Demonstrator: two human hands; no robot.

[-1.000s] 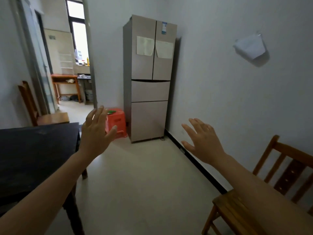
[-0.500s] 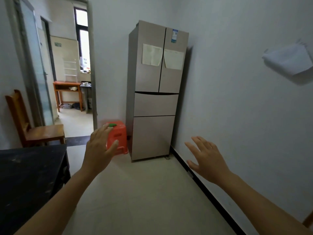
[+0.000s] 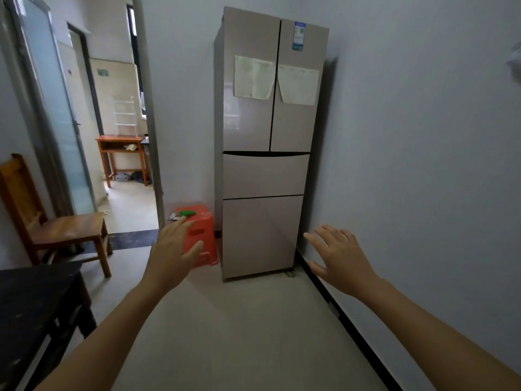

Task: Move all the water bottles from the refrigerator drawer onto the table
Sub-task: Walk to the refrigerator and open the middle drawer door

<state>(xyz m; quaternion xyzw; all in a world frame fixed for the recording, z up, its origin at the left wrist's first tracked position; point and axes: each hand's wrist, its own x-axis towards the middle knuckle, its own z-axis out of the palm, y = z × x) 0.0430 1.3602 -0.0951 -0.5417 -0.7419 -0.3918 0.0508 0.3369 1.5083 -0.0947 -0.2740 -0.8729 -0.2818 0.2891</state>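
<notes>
A tall beige refrigerator [image 3: 265, 142] stands against the far wall, with two upper doors and two drawers below, all closed. No water bottles are in sight. A dark table [image 3: 31, 309] fills the lower left corner. My left hand [image 3: 172, 256] is stretched forward with fingers apart, in front of an orange stool. My right hand [image 3: 339, 256] is also out in front, fingers spread, near the fridge's lower right corner. Both hands hold nothing and are well short of the fridge.
An orange plastic stool [image 3: 201, 230] with a green item on top stands left of the fridge. A wooden chair [image 3: 53, 224] sits at the left wall behind the table. An open doorway [image 3: 124, 165] leads to another room. The right wall [image 3: 423, 165] runs close alongside.
I have moved closer to the refrigerator; it looks larger and more central. The table and the right-hand chair have slid back out of view. Both hands stay raised and empty.
</notes>
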